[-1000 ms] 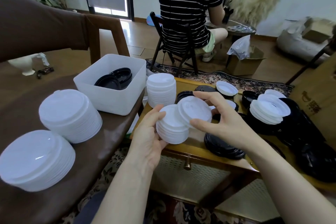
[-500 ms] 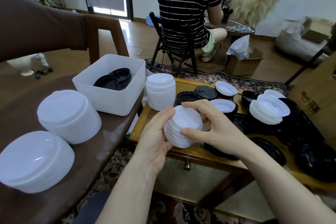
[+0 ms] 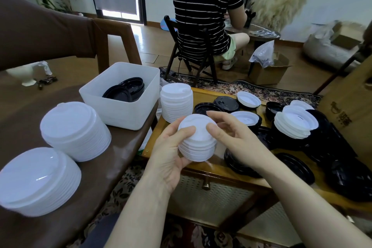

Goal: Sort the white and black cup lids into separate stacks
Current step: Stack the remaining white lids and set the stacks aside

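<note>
Small stack of white lids [image 3: 198, 143] between both hands.

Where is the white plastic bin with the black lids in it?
The white bin sits left of centre in the head view, on the brown table, behind the big white lid stacks and beside a smaller white stack.
</note>
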A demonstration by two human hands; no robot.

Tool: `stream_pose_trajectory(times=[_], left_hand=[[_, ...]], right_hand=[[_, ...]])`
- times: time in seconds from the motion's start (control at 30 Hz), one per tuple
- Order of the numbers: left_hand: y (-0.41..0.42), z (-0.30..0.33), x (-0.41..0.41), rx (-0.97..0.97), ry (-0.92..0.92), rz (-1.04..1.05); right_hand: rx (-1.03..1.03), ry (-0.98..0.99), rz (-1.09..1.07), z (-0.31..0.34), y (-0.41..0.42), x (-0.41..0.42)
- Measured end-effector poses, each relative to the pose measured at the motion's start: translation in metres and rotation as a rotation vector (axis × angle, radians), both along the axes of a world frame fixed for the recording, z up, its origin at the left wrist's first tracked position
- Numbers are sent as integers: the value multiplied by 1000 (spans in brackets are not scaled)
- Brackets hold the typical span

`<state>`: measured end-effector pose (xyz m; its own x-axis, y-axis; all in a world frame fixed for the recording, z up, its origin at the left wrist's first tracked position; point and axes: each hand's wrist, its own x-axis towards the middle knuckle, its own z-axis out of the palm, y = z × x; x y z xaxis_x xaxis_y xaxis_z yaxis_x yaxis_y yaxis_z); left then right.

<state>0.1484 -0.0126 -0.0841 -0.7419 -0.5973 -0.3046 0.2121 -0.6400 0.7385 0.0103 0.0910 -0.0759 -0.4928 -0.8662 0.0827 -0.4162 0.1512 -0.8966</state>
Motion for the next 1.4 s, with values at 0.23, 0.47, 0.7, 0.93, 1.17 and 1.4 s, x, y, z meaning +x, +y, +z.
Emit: stream_pose_trajectory(times=[0.23,0.47,0.7,0.93,1.17,1.4], left_hand=[[-3,-2,0,18,5,23],[-5,1,-11,-38,-46,-6],[-6,9,-28,-65,-71,-64],[-5,7,-35,-81,-119,-191],[-4,14,-50,-51,16,-231],[5,14,-60,-36,58,-251]], right_hand=[[66,-327,-12,-1,-2,4],[22,-434,-47,4,0,1],[-40,-485,-79,5,6,-10],[-12,-457,-125,-1,8,-18],[-61,-401,-191,9,17,-29],[-103,64,-361,12,36,-47]])
